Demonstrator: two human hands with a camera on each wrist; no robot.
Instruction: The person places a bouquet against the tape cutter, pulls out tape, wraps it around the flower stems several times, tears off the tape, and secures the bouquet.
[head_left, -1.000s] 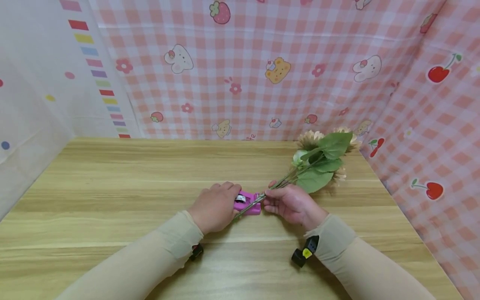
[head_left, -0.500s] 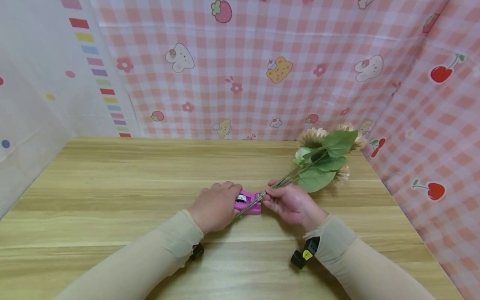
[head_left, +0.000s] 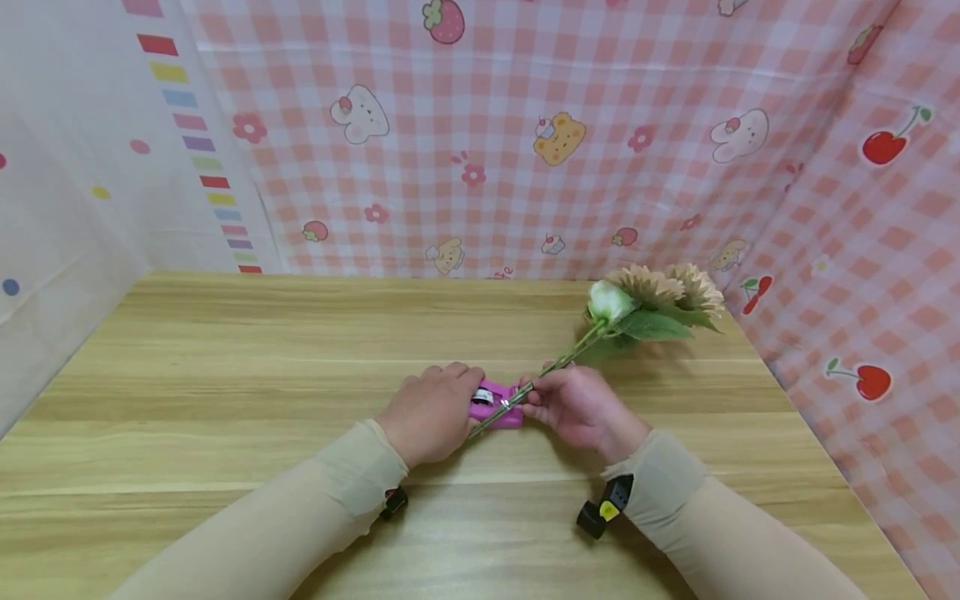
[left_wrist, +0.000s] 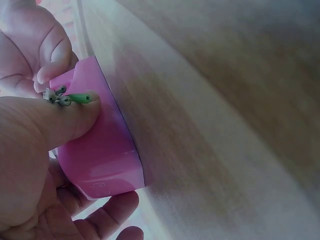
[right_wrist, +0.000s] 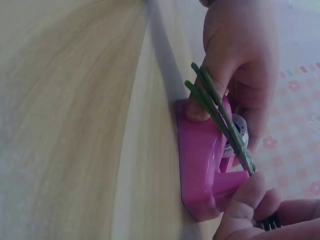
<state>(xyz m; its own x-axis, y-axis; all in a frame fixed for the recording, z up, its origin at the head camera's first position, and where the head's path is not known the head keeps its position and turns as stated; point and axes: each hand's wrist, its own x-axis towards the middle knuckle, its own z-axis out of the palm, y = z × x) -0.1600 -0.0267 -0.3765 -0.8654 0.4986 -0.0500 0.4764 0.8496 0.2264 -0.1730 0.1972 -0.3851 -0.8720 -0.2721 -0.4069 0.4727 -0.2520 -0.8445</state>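
Note:
My left hand [head_left: 431,414] grips a pink tape dispenser [left_wrist: 105,150] on the table, thumb on one side and fingers on the other. A tape roll [right_wrist: 241,131] shows in its hollow in the right wrist view. My right hand [head_left: 588,412] pinches the stems [head_left: 566,358] of an artificial flower bunch just beyond the dispenser's front end. Clear, shiny tape [right_wrist: 244,156] appears around the stems there. Their cut ends slant across the dispenser beside my left thumb. A white-green bloom [head_left: 609,302], beige flowers [head_left: 648,285] and green leaves [head_left: 652,326] point to the far right.
The wood-grain table [head_left: 225,358] spreads around both hands. A pink checked cloth [head_left: 420,167] hangs behind it, another [head_left: 862,275] stands along the right edge, and a white cloth [head_left: 67,167] hangs on the left. Each wrist wears a small black camera [head_left: 592,518].
The flower bunch has turned about its stems in my right hand: the white-green bloom now faces up and the broad leaves have swung under. My left hand and the dispenser stay put.

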